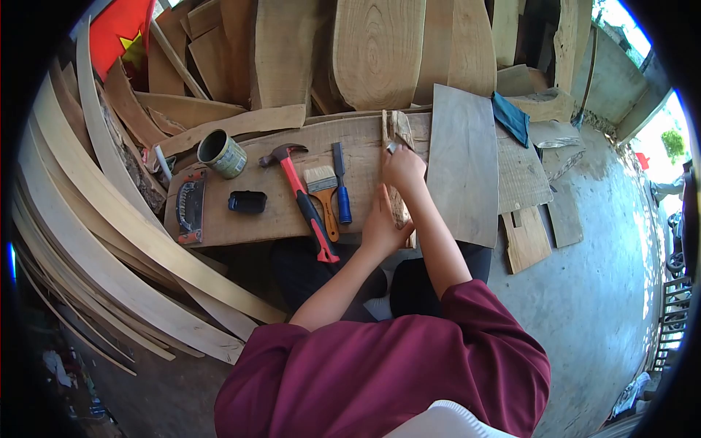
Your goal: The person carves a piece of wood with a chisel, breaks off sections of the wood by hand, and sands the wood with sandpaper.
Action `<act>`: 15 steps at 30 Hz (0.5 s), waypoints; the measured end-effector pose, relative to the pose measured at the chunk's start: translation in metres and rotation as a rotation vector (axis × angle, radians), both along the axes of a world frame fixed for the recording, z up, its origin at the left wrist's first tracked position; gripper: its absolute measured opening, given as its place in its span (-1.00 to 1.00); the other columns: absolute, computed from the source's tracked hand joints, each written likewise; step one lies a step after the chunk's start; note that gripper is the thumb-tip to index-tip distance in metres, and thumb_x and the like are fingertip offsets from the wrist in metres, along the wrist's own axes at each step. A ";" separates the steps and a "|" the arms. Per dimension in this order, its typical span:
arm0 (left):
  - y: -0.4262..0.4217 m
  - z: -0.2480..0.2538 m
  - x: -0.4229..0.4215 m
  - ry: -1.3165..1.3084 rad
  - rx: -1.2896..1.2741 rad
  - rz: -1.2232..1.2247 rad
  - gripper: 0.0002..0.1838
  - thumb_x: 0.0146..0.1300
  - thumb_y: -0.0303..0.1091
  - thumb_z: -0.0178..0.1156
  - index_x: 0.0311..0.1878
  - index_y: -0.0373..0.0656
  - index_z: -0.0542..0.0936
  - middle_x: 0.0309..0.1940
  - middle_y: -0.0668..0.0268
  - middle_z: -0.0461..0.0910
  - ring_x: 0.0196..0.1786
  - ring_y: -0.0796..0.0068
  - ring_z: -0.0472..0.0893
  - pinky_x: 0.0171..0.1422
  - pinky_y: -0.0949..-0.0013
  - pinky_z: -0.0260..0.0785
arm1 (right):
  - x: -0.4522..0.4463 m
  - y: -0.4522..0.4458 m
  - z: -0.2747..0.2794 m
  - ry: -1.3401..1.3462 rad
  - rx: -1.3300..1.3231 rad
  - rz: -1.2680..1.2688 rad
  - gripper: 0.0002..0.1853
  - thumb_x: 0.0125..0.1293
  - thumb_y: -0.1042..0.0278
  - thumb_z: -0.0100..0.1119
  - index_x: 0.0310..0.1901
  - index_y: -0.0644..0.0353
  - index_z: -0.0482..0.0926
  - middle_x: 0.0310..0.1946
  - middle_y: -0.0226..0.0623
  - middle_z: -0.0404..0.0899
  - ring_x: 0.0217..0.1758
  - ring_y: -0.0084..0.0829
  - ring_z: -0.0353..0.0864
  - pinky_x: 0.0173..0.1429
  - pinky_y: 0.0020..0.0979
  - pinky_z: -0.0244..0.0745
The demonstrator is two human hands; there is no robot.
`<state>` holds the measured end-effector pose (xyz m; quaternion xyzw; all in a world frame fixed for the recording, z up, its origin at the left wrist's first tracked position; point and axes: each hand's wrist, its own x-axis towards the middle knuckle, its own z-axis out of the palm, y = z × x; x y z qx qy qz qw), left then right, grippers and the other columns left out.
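A rough, narrow piece of wood (pixel 401 130) lies lengthwise on the wooden plank (pixel 252 233). My right hand (pixel 406 168) is closed over its upper part, around a small object with a shiny metal end (pixel 392 147); the rest of that object is hidden in the fist. Nearer to me, my left hand (pixel 384 228) grips the lower part of the wood, its fingers pointing up along the left side. Left of my hands lie a blue-handled chisel (pixel 342 191), a flat paintbrush (pixel 323 191) and a red-and-black claw hammer (pixel 300 188).
A tin can (pixel 222 154), a small black container (pixel 247 202) and a wire-handled tool (pixel 191 208) sit on the plank's left. A thin grey board (pixel 463 168) lies right, near a teal cloth (pixel 511 119). Long curved wood strips (pixel 139 241) crowd the left; upright slabs (pixel 378 51) line the back.
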<state>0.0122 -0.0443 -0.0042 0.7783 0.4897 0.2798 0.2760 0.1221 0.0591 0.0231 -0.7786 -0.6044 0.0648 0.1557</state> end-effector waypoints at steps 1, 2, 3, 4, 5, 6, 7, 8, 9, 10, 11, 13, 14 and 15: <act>0.000 -0.002 0.000 -0.008 0.009 0.001 0.12 0.03 -0.03 0.32 0.42 -0.44 -0.16 0.38 -0.25 0.03 0.35 -0.17 0.24 0.33 0.12 0.25 | 0.003 0.008 -0.010 0.004 -0.005 0.002 -0.48 0.36 0.00 -0.17 0.00 0.35 0.49 -0.06 0.04 0.58 -0.05 -0.07 0.63 0.01 -0.12 0.53; 0.000 -0.003 0.000 -0.016 0.019 0.001 0.12 0.03 -0.03 0.32 0.42 -0.44 -0.15 0.37 -0.24 0.03 0.34 -0.17 0.26 0.32 0.11 0.26 | 0.005 0.014 -0.013 -0.022 0.093 0.015 -0.48 0.37 0.00 -0.18 0.01 0.35 0.49 -0.03 0.02 0.57 -0.05 -0.06 0.62 0.02 -0.11 0.52; 0.000 -0.003 0.000 -0.015 0.017 0.001 0.12 0.03 -0.03 0.32 0.42 -0.44 -0.15 0.37 -0.24 0.03 0.34 -0.17 0.26 0.32 0.11 0.26 | 0.008 0.019 -0.016 -0.050 0.194 0.027 -0.49 0.37 0.00 -0.18 0.02 0.34 0.48 0.00 0.01 0.56 -0.05 -0.06 0.62 0.03 -0.11 0.52; 0.000 -0.003 0.000 -0.024 0.010 0.011 0.13 0.02 0.01 0.33 0.41 -0.45 -0.14 0.36 -0.26 0.06 0.35 -0.16 0.25 0.35 0.11 0.22 | 0.010 0.022 -0.019 -0.042 0.192 0.034 -0.49 0.38 0.02 -0.20 0.04 0.33 0.47 0.05 0.00 0.53 -0.04 -0.07 0.62 0.04 -0.11 0.52; -0.001 -0.003 0.000 -0.034 0.002 0.020 0.15 0.02 0.04 0.35 0.41 -0.46 -0.13 0.34 -0.27 0.10 0.35 -0.16 0.25 0.38 0.11 0.18 | 0.011 0.021 -0.021 -0.043 0.190 0.032 -0.49 0.38 0.02 -0.20 0.04 0.33 0.47 0.05 0.00 0.53 -0.04 -0.07 0.62 0.04 -0.11 0.52; -0.001 -0.003 0.001 -0.036 0.001 0.019 0.15 0.02 0.04 0.35 0.41 -0.46 -0.13 0.34 -0.27 0.10 0.35 -0.16 0.25 0.38 0.11 0.18 | 0.011 0.020 -0.023 -0.039 0.212 0.034 -0.49 0.38 0.01 -0.20 0.03 0.33 0.48 0.02 -0.01 0.55 -0.04 -0.07 0.62 0.04 -0.11 0.52; -0.001 -0.003 0.001 -0.012 -0.001 0.020 0.13 0.02 0.02 0.33 0.41 -0.46 -0.13 0.35 -0.27 0.08 0.35 -0.16 0.25 0.35 0.11 0.22 | 0.011 0.019 -0.024 -0.036 0.234 0.036 -0.49 0.38 0.01 -0.20 0.01 0.33 0.48 -0.02 -0.01 0.57 -0.05 -0.07 0.62 0.03 -0.11 0.52; -0.001 -0.002 0.001 0.012 -0.002 0.022 0.12 0.03 -0.01 0.32 0.41 -0.46 -0.13 0.36 -0.27 0.06 0.35 -0.17 0.25 0.32 0.11 0.26 | 0.008 0.012 -0.017 -0.038 0.235 0.036 -0.49 0.38 0.01 -0.20 0.01 0.33 0.48 -0.02 -0.01 0.57 -0.05 -0.07 0.62 0.03 -0.11 0.52; 0.000 -0.005 0.002 0.011 0.001 0.023 0.12 0.03 -0.01 0.32 0.41 -0.46 -0.13 0.36 -0.27 0.06 0.35 -0.17 0.25 0.32 0.11 0.26 | 0.004 0.002 -0.004 0.007 0.090 0.014 -0.50 0.39 0.01 -0.19 -0.01 0.33 0.49 -0.06 -0.02 0.59 -0.06 -0.07 0.63 0.02 -0.12 0.52; 0.001 -0.008 0.002 0.013 0.037 0.020 0.12 0.03 0.02 0.32 0.40 -0.48 -0.12 0.36 -0.27 0.06 0.35 -0.17 0.24 0.32 0.11 0.26 | 0.000 -0.008 0.005 0.052 -0.055 -0.008 -0.51 0.39 0.01 -0.19 -0.03 0.32 0.50 -0.10 -0.03 0.61 -0.07 -0.07 0.63 0.01 -0.12 0.52; 0.001 -0.008 0.001 0.017 0.072 0.018 0.13 0.02 0.05 0.33 0.39 -0.50 -0.11 0.36 -0.28 0.06 0.36 -0.17 0.23 0.33 0.12 0.26 | -0.002 -0.014 0.002 0.052 -0.053 -0.008 -0.51 0.39 0.01 -0.19 -0.03 0.32 0.50 -0.10 -0.03 0.61 -0.07 -0.07 0.63 0.01 -0.12 0.52; 0.001 -0.009 0.001 0.019 0.056 0.015 0.15 0.02 0.08 0.33 0.39 -0.52 -0.10 0.36 -0.27 0.05 0.36 -0.16 0.23 0.33 0.12 0.25 | -0.003 -0.022 -0.002 0.053 0.008 -0.009 -0.52 0.39 0.00 -0.19 -0.08 0.30 0.52 -0.18 -0.05 0.63 -0.10 -0.05 0.64 -0.01 -0.11 0.52; 0.001 -0.008 0.002 0.020 0.038 0.015 0.16 0.02 0.11 0.32 0.38 -0.54 -0.09 0.37 -0.27 0.04 0.37 -0.16 0.22 0.34 0.12 0.25 | -0.002 -0.021 -0.003 0.051 0.009 -0.009 -0.52 0.39 0.00 -0.19 -0.08 0.30 0.52 -0.18 -0.05 0.63 -0.10 -0.05 0.64 -0.01 -0.11 0.52; 0.001 -0.006 0.002 0.020 0.038 0.016 0.16 0.02 0.11 0.32 0.38 -0.54 -0.09 0.37 -0.27 0.04 0.37 -0.16 0.22 0.34 0.12 0.25 | 0.000 -0.018 -0.004 0.055 0.027 -0.017 -0.51 0.39 -0.01 -0.19 -0.07 0.30 0.52 -0.16 -0.04 0.63 -0.09 -0.05 0.64 -0.02 -0.11 0.52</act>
